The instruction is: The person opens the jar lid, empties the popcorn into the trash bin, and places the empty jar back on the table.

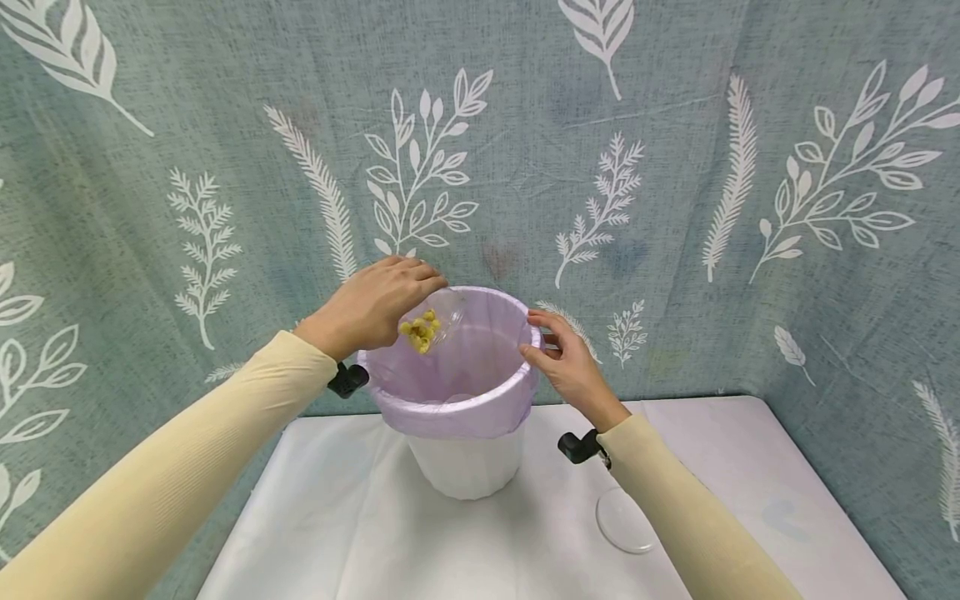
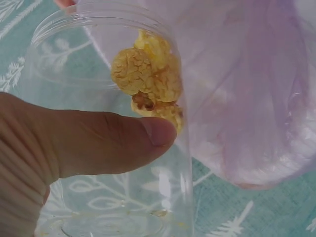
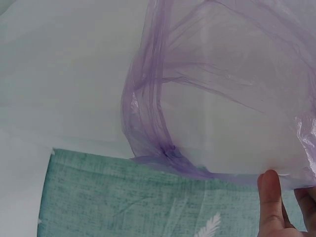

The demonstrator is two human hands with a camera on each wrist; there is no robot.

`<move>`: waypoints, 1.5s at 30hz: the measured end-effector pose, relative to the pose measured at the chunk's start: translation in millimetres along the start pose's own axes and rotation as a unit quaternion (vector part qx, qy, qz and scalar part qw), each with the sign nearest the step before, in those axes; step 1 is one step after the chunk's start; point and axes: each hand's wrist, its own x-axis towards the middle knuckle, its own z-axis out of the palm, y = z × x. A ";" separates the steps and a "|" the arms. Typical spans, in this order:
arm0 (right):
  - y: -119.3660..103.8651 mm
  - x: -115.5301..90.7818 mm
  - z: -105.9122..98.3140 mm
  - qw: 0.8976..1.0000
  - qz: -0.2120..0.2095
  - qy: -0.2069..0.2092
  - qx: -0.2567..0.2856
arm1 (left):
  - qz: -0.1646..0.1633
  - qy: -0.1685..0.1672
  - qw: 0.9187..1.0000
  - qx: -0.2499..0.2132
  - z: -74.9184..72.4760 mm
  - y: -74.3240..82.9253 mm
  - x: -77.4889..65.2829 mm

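Observation:
My left hand point(image 1: 378, 304) grips a clear plastic jar point(image 2: 103, 197) and holds it tilted at the left side of the trash bin's mouth. Several pieces of yellow popcorn point(image 1: 422, 331) lie inside the jar, gathered along its lower wall near the opening. In the left wrist view the thumb point(image 2: 123, 140) presses across the jar's outside. The white trash bin point(image 1: 468, 467) stands upright, lined with a thin purple bag point(image 1: 465, 421) folded over its rim. At the right side of that rim, my right hand point(image 1: 566, 367) holds the edge between thumb and fingers.
A clear round lid point(image 1: 626, 521) lies on the white-covered table point(image 1: 420, 550), below the right forearm. Green-grey cloth point(image 1: 510, 192) with white leaf prints hangs behind the bin and along both sides.

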 end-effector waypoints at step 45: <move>0.1 -0.9 1.1 1.000 -0.010 0.009 -0.014 | 0.054 -0.029 0.980 0.188 -9.7 15.5 9.0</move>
